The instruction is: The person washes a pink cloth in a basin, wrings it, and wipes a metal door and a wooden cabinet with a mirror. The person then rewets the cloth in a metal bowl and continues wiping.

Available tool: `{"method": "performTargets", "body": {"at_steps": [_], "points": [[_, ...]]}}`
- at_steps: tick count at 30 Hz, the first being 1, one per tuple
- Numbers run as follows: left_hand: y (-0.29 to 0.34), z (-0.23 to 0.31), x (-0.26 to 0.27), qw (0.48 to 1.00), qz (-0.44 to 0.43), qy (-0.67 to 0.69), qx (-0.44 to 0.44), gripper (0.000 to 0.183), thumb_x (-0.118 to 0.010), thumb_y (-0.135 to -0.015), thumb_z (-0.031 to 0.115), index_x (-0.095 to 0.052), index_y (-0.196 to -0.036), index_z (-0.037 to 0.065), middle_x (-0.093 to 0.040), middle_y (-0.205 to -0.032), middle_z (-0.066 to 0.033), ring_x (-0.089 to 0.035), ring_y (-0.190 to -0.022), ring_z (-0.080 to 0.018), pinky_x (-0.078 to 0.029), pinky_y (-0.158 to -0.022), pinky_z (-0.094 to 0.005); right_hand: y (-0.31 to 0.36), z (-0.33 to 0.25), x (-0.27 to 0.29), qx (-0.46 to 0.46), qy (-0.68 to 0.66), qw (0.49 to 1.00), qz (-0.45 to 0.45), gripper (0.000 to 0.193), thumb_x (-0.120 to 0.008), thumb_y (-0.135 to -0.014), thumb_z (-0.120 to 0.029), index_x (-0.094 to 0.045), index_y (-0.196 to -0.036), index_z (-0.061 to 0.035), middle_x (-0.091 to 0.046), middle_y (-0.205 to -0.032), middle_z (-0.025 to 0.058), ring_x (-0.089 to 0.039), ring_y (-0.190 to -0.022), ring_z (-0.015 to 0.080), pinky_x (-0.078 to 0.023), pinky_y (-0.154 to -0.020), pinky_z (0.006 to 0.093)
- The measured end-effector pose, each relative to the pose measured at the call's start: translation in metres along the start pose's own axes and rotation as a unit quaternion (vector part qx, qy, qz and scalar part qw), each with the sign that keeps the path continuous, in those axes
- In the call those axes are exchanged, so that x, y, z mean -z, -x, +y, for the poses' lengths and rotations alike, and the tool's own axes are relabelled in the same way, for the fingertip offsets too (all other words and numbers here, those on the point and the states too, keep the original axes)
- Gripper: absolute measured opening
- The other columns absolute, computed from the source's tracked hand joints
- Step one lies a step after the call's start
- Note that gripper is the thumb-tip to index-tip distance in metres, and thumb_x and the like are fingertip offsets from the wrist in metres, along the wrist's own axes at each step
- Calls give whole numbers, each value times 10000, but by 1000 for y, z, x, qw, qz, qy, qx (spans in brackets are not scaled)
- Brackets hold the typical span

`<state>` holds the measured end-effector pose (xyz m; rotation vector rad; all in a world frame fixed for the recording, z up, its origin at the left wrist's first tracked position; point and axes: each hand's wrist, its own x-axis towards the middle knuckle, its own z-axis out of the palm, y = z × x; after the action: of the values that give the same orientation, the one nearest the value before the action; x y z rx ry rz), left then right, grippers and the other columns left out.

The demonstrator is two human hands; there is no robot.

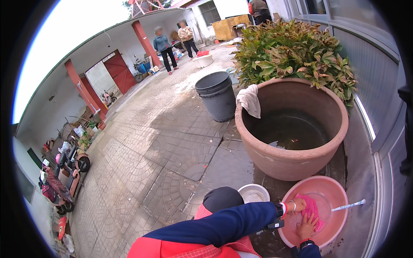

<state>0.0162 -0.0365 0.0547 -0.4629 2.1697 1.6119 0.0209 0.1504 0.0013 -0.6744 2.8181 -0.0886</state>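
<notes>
A round pink basin sits on the wet ground at the lower right, with a little water in it. A pink cloth lies inside it. My left hand, in a dark blue sleeve with a bracelet at the wrist, grips the cloth's upper left edge. Just below it, my right hand comes in from the bottom edge and holds the cloth down against the basin floor. A thin light-coloured handle leans over the basin's right rim.
A big clay pot holding dark water stands right behind the basin, a white rag over its rim and a leafy shrub behind. Stacked grey bins, a small white bowl, parked scooters and two distant people are about.
</notes>
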Motion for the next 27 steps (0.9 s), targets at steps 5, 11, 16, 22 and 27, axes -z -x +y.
{"method": "performTargets", "body": {"at_steps": [5, 11, 16, 22, 27], "points": [[-3, -15, 0, 999, -8, 18, 28, 137, -492, -776, 154, -591, -844, 89, -550, -610, -58, -519, -428, -183, -408, -361, -336, -3, 26, 17, -136, -57, 989, 0, 653, -613, -771, -346, -368, -1350, -169, -314, -1375, 201, -309, -1246, 398, -269, -1015, 493], [-6, -14, -3, 996, -58, -3, 68, 167, -494, -779, 162, -583, -901, 90, -580, -699, -54, -556, -448, -178, -447, -388, -314, -25, 28, -2, 7, -155, 988, -7, 300, -578, -811, -292, -641, -968, -44, -608, -941, 195, -572, -921, 322, -445, -778, 398], [6, -9, 2, 998, -45, -40, 36, 152, -489, -778, 161, -595, -855, 85, -584, -694, -57, -590, -473, -194, -451, -382, -325, -39, 62, -1, -120, -238, 938, 222, 260, -577, -815, -194, -628, -834, 61, -612, -698, 233, -607, -656, 382, -457, -623, 461], [10, -3, 9, 991, -54, 49, 116, 189, -462, -836, 182, -575, -961, 98, -582, -862, -58, -587, -611, -186, -475, -425, -299, -32, 17, -18, -153, -307, 939, -32, 594, -643, -765, -195, -375, -1269, -31, -561, -1086, 260, -532, -1032, 394, -454, -823, 436], [9, -7, 5, 982, 0, 61, 177, 357, -477, -891, 244, -461, -1216, 99, -550, -1085, -79, -602, -810, -215, -543, -607, -345, -37, -7, 21, -65, -638, 761, -97, 214, -644, -777, -123, -555, -952, -36, -578, -758, 16, -517, -639, 101, -426, -574, 262]]}}
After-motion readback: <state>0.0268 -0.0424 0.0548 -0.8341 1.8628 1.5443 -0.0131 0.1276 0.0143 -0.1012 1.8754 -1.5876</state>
